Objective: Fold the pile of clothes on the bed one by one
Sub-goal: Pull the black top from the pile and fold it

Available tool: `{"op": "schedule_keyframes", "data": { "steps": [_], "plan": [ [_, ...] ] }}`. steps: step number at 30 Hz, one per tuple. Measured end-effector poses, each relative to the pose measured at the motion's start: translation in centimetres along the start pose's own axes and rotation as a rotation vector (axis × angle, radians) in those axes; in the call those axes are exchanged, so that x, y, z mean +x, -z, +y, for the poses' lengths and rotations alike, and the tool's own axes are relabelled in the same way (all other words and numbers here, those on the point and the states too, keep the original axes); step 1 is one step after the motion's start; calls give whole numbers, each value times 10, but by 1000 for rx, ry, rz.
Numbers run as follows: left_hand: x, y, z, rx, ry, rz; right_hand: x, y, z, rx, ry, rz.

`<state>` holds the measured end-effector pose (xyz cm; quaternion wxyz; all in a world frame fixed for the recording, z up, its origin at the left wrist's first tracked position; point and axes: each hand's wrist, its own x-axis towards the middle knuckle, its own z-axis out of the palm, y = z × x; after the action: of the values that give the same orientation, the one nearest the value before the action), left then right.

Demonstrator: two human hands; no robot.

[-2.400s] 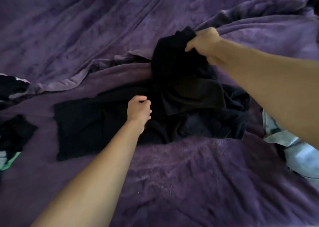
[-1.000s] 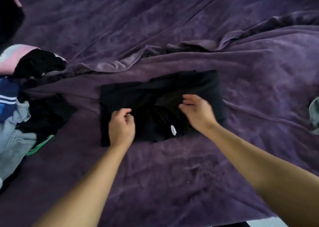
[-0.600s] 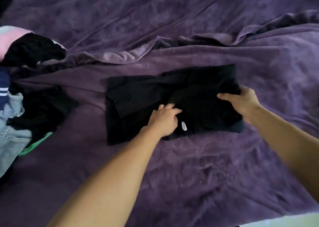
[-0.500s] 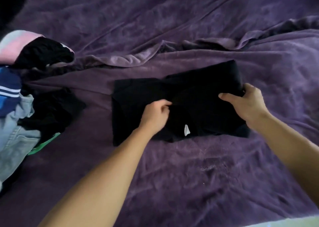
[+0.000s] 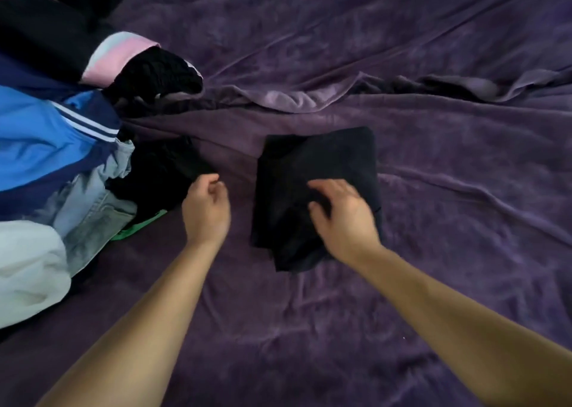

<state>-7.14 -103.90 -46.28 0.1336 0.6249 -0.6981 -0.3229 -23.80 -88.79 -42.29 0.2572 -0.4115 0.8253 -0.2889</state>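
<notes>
Black garment (image 5: 315,190) sits centre frame on the purple blanket (image 5: 433,221), folded down to a compact, roughly square packet. Near edge looks uneven, with a layer poking out at the lower right corner.

Right hand (image 5: 343,217) lies on the packet's near right part, fingers spread and slightly curled, pressing rather than pinching; nothing held that I can see. Left hand (image 5: 205,211) is off the garment, just left of it, loosely curled and empty, close to the dark item at the edge of the pile (image 5: 62,159).

Pile fills the left of the frame: blue striped jacket, denim, white piece, pink and black items. All still unfolded.

My read: this fold is about finished, next pick comes from the pile.

Risks:
- Lifting the right hand too fast lets the top layer spring open; the fabric looks thick and the edges aren't aligned.
- Plush blanket is rumpled, so sliding the packet aside could drag the bottom layer and undo the fold.
- Pulling one item from the pile may haul tangled neighbours onto the packet.
</notes>
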Motion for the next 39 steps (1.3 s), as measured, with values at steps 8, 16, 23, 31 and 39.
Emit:
{"op": "schedule_keyframes", "data": {
  "steps": [8,16,23,31,39],
  "plan": [
    [-15,-80,32,508,-333,-201,1,-10,89,-505,-164,-169],
    [-17,-106,48,361,-231,-114,9,-35,108,-152,-435,11],
    [-62,-89,82,161,-265,-155,-28,22,114,-15,-336,51],
    [-183,-176,197,-37,-261,-273,-107,163,224,-43,-380,171],
    [-287,-304,392,-177,-414,-355,-141,381,366,-198,-362,369]
  ]
}}
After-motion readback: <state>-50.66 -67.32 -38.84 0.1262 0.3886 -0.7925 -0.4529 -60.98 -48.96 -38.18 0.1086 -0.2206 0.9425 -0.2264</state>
